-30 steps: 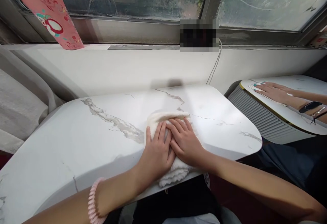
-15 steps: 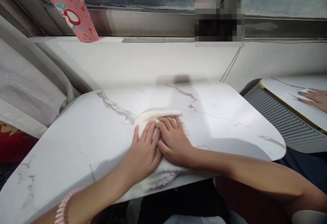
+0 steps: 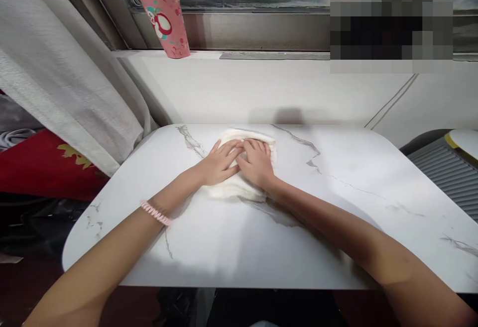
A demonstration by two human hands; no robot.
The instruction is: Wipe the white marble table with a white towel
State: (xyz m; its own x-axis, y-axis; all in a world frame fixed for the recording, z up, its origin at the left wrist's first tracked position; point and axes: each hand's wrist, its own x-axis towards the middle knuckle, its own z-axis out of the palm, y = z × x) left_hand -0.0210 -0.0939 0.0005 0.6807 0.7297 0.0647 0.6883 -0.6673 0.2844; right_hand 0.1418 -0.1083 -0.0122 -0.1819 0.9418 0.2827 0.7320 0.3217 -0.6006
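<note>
1. My left hand lies palm down on a thick, cream-white, fluffy cloth, its fingers extended and somewhat spread, pressing flat rather than gripping.
2. My right hand lies palm down on the same cloth, open, its fingers slightly bent and close together, pointing away from me.
3. The two hands meet over the cloth; I cannot tell exactly how the fingertips overlap.
4. The cloth, loosely folded, lies on a white, grey-veined, marble-look table with rounded corners, nearer its far edge than its near one.
5. A pale pink coiled band circles my left wrist.
6. Beyond the table, a tall pink paper cup with a penguin-like print stands on the window ledge.
7. A light grey fabric curtain hangs at my left, beside a red cloth-like item with a gold pattern.
</note>
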